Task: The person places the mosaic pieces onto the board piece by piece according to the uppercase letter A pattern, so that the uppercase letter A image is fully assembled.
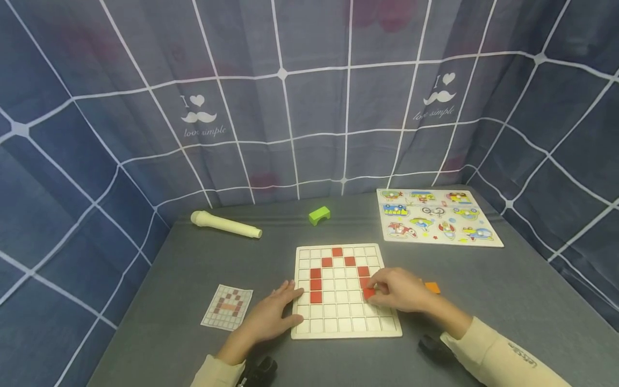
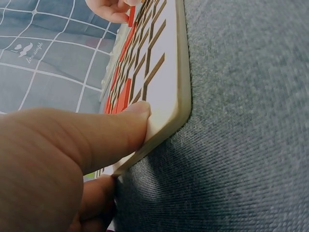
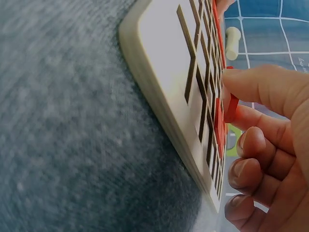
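Red tile [image 1: 369,293] pinched by right hand [image 1: 398,290] | left hand [image 1: 271,317] flat, steadying board [image 1: 345,328]

blue grid-print cloth walls [image 1: 309,107], grey felt table [image 1: 508,301].

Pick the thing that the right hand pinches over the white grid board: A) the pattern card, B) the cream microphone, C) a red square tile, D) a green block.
C: the right hand pinches a red square tile between thumb and forefinger at the grid board, while the left hand steadies the board's edge.
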Action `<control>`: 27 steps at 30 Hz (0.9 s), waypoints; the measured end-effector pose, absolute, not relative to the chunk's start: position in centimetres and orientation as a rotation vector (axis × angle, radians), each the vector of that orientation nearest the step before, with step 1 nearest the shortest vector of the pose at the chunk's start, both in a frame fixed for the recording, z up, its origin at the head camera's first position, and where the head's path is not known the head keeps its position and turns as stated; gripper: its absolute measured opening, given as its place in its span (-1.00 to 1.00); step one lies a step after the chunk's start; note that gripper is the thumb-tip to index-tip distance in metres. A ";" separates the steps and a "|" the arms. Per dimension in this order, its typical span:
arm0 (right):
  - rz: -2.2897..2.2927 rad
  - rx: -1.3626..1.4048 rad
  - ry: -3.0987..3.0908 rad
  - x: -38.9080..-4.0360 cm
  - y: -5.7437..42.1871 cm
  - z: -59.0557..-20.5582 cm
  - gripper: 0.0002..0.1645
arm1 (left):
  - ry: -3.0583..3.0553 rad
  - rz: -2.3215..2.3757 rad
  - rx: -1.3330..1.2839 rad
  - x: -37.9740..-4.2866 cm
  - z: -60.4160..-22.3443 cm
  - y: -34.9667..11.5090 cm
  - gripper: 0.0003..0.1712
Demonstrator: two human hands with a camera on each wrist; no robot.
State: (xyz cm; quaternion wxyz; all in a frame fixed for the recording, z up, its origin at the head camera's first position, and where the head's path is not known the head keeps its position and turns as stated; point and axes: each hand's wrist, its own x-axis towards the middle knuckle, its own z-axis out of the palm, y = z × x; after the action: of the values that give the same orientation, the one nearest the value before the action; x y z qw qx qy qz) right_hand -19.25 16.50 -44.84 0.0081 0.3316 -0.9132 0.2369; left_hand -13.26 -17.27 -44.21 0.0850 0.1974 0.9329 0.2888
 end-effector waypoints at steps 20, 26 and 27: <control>0.731 1.022 -2.873 -19.2 16.2 -44.9 -0.68 | 2.791 0.846 0.580 -13.1 -44.0 -17.1 -0.30; 0.700 1.021 -2.854 -19.3 16.2 -45.0 -0.69 | 2.799 0.845 0.580 -13.1 -44.1 -17.1 -0.31; 0.697 1.024 -2.853 -19.3 16.2 -45.0 -0.70 | 2.800 0.842 0.580 -13.1 -44.1 -17.1 -0.31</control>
State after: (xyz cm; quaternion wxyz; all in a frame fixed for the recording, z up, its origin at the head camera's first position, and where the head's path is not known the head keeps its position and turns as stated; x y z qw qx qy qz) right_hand -19.31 16.18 -45.01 0.0156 0.3290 -0.9172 0.2241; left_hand -13.08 -17.13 -44.12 0.0801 0.1939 0.9363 0.2815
